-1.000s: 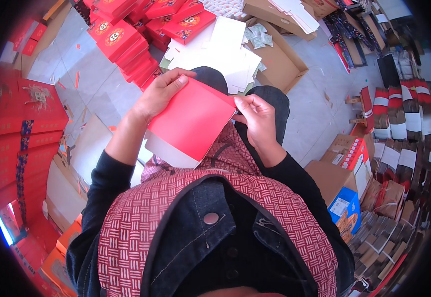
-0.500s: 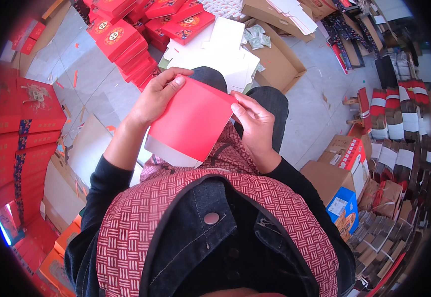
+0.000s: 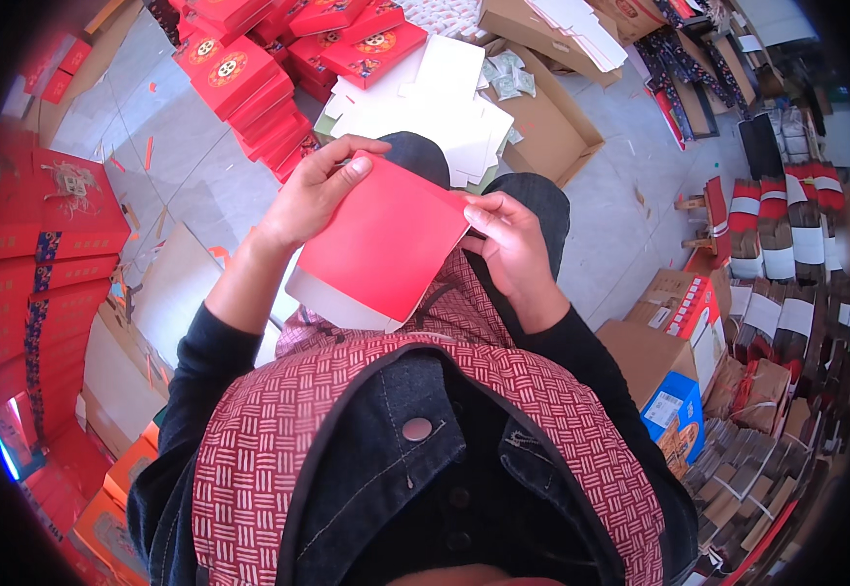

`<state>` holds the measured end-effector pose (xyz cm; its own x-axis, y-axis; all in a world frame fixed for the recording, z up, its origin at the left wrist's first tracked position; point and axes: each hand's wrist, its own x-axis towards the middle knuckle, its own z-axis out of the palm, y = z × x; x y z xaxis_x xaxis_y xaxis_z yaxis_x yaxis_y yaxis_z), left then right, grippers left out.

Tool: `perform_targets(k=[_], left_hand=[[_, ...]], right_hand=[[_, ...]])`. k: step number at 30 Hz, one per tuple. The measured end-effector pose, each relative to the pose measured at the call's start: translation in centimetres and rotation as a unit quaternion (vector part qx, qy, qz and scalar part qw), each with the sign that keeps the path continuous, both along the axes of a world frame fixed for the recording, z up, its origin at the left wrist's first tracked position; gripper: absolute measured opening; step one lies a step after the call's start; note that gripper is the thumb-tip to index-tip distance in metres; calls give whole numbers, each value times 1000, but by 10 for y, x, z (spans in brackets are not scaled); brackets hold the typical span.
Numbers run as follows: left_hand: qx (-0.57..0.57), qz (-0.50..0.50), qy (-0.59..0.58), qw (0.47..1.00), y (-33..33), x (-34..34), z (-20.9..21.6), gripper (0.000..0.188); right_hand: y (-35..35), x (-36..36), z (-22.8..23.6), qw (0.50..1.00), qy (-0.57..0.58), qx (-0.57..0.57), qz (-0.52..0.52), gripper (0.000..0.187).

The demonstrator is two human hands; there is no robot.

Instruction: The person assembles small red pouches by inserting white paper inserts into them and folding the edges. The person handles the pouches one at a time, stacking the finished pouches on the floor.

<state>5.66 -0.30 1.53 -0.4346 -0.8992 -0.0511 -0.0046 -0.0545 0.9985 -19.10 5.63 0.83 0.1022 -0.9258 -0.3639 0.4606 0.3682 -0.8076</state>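
Note:
A red square cardboard piece (image 3: 381, 230) with a white flap (image 3: 342, 309) along its near side is held over my lap. My left hand (image 3: 322, 190) grips its far left edge, thumb on top and fingers beneath. At the right corner, my right hand (image 3: 508, 239) pinches the edge between thumb and fingers. The underside of the piece is hidden. Just beyond my knees lies a loose pile of white card sheets (image 3: 435, 112).
Stacked red boxes (image 3: 249, 93) stand ahead on the left. Beside the white sheets is an open brown carton (image 3: 547, 132). Large red boxes (image 3: 73, 210) rise at the left, cartons (image 3: 655, 356) and strapped cardboard bundles (image 3: 772, 313) at the right. Paper scraps litter the grey tiled floor (image 3: 630, 176).
My right hand has shifted slightly right and down along the edge of the red piece. The piece now lies flatter, its right side less folded. My left hand has barely moved.

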Motion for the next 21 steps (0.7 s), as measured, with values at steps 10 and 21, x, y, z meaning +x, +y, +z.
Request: perform_targets(k=[10, 21], left_hand=[[-3, -5, -19, 1000, -5, -6, -10, 23], [-5, 17, 42, 999, -10, -4, -8, 18]], right_hand=[[12, 13, -6, 996, -32, -50, -66, 18], [11, 37, -7, 961, 143, -231, -42, 50]])
